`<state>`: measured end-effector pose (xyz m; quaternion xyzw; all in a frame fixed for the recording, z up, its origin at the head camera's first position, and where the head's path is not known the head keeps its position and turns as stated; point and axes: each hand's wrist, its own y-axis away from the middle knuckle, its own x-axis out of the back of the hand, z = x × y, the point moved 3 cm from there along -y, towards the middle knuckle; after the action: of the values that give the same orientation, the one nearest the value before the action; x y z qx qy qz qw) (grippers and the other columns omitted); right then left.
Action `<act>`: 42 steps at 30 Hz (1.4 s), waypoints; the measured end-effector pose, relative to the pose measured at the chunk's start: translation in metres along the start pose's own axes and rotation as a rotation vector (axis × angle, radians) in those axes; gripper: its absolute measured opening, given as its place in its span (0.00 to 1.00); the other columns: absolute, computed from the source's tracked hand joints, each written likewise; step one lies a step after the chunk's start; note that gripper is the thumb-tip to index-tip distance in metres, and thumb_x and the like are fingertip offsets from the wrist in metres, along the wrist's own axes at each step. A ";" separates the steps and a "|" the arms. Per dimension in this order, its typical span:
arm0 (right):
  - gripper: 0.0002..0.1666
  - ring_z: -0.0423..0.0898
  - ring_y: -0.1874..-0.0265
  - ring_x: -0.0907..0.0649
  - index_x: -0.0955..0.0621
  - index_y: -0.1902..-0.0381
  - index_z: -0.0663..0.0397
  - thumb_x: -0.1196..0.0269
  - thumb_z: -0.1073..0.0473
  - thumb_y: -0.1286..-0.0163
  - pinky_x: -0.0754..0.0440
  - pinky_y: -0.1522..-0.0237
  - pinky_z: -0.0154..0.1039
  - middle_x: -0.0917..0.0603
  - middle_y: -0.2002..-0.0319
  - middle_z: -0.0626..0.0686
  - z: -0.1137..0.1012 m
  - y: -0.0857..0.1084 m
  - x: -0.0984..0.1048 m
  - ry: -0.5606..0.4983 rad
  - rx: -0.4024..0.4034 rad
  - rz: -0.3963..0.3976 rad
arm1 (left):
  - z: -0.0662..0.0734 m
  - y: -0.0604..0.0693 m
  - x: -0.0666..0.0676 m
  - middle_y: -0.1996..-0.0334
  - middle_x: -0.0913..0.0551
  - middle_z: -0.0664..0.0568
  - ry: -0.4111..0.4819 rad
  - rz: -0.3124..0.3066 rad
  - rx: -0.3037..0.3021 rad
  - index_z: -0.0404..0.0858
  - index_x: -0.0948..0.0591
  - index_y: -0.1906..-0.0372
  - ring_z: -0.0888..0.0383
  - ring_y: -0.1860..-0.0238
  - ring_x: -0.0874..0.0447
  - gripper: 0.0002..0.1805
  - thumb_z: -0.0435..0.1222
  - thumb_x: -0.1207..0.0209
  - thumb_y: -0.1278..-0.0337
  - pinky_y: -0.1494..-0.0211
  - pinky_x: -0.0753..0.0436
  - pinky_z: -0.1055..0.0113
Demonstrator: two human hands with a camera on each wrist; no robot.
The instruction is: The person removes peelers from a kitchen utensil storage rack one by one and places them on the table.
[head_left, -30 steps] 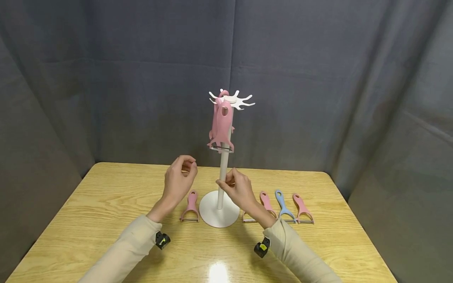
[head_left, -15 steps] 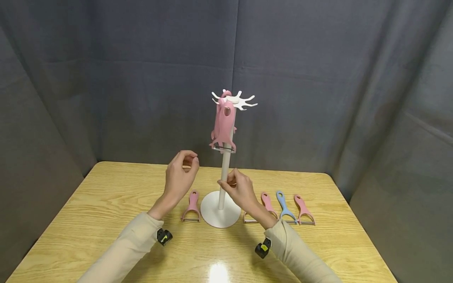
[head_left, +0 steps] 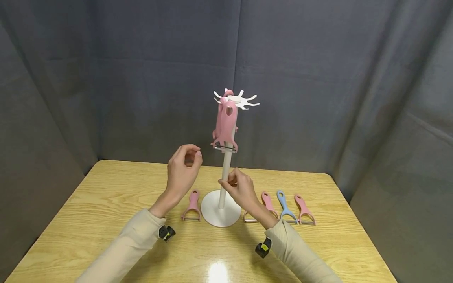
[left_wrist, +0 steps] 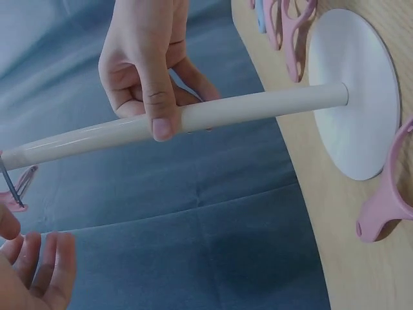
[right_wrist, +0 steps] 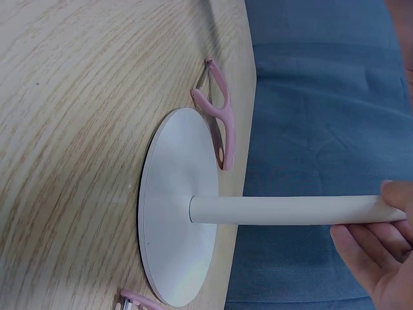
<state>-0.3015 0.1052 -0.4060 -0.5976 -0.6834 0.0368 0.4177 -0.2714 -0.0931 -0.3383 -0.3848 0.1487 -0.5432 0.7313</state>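
Note:
A white rack stand [head_left: 226, 169] with a round base and branching hooks on top stands upright on the table. My right hand [head_left: 242, 188] pinches its pole between thumb and fingers, below the middle. Several pink peelers [head_left: 226, 125] hang from the hooks on the left side, partly overlapping. To the left of the pole my left hand [head_left: 182, 171] is raised, its fingers loosely bent with a gap to the thumb and nothing in between. The left wrist view shows its fingers [left_wrist: 48, 265] near the lower end of a hanging peeler.
A pink peeler [head_left: 193, 206] lies left of the base. Right of it lie a blue peeler [head_left: 286, 206], a pink peeler [head_left: 304, 210] and more pink ones, partly behind the right forearm. The wooden table [head_left: 116, 196] has grey curtains [head_left: 159, 78] around it.
My left hand has risen slightly and moved right, closer to the hanging peelers. My right hand keeps its pinch on the pole. The whole view has shifted a little.

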 end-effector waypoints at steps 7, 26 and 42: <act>0.12 0.43 0.73 0.15 0.25 0.68 0.57 0.29 0.63 0.36 0.15 0.70 0.32 0.18 0.73 0.49 0.002 0.002 -0.002 0.000 0.006 -0.006 | 0.007 -0.003 0.001 0.65 0.19 0.47 -0.007 0.033 -0.039 0.34 0.17 0.52 0.56 0.66 0.16 0.09 0.30 0.42 0.34 0.63 0.16 0.69; 0.12 0.42 0.73 0.16 0.24 0.68 0.56 0.29 0.63 0.37 0.15 0.70 0.32 0.18 0.73 0.49 0.006 0.002 -0.002 0.005 -0.019 0.005 | 0.034 -0.010 0.001 0.64 0.19 0.47 0.030 0.089 -0.108 0.34 0.16 0.52 0.55 0.66 0.17 0.10 0.34 0.41 0.33 0.63 0.16 0.63; 0.13 0.43 0.74 0.16 0.25 0.69 0.57 0.29 0.64 0.37 0.15 0.70 0.32 0.18 0.73 0.50 0.003 0.002 -0.002 0.006 0.004 0.011 | 0.056 -0.022 -0.009 0.65 0.25 0.44 0.137 0.167 -0.201 0.33 0.20 0.55 0.53 0.67 0.23 0.16 0.42 0.37 0.35 0.61 0.19 0.64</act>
<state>-0.3018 0.1057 -0.4098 -0.6004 -0.6788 0.0386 0.4209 -0.2539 -0.0650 -0.2874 -0.4046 0.2834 -0.4878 0.7198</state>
